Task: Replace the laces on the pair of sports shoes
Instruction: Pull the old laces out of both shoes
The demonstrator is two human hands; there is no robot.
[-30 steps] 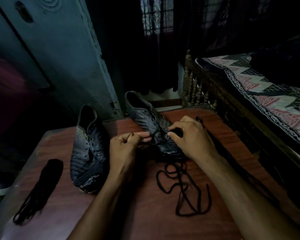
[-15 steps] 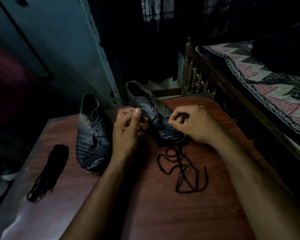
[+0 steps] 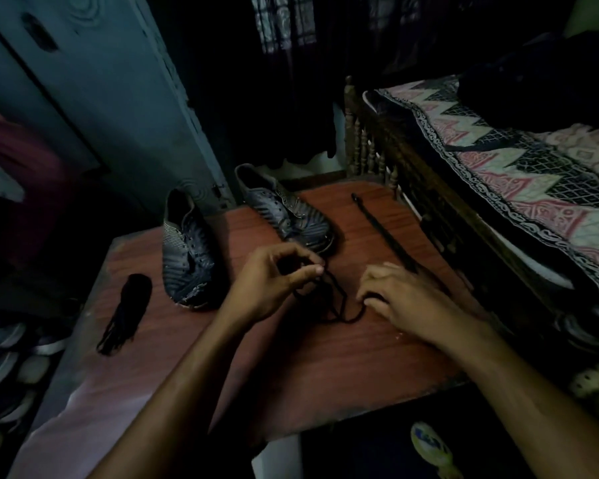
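Two dark sports shoes stand on the reddish wooden table (image 3: 325, 368): the left shoe (image 3: 186, 250) and the right shoe (image 3: 286, 209) farther back, both without laces in their eyelets as far as I can see. In front of the right shoe lies a loose black lace (image 3: 339, 302). My left hand (image 3: 277, 281) pinches one part of it between thumb and fingers. My right hand (image 3: 405, 299) lies low on the table and grips the lace's other end with curled fingers.
A folded bundle of black laces (image 3: 127, 312) lies on the table's left. A straight black lace (image 3: 382, 233) lies at the right, near the carved bed frame (image 3: 370, 146) and patterned bedspread (image 3: 519, 167). A blue cabinet (image 3: 118, 98) stands behind; shoes (image 3: 4, 368) lie on the floor at left.
Both hands have come away from the right shoe toward me. The black lace is out of that shoe and bunched between my hands on the table.
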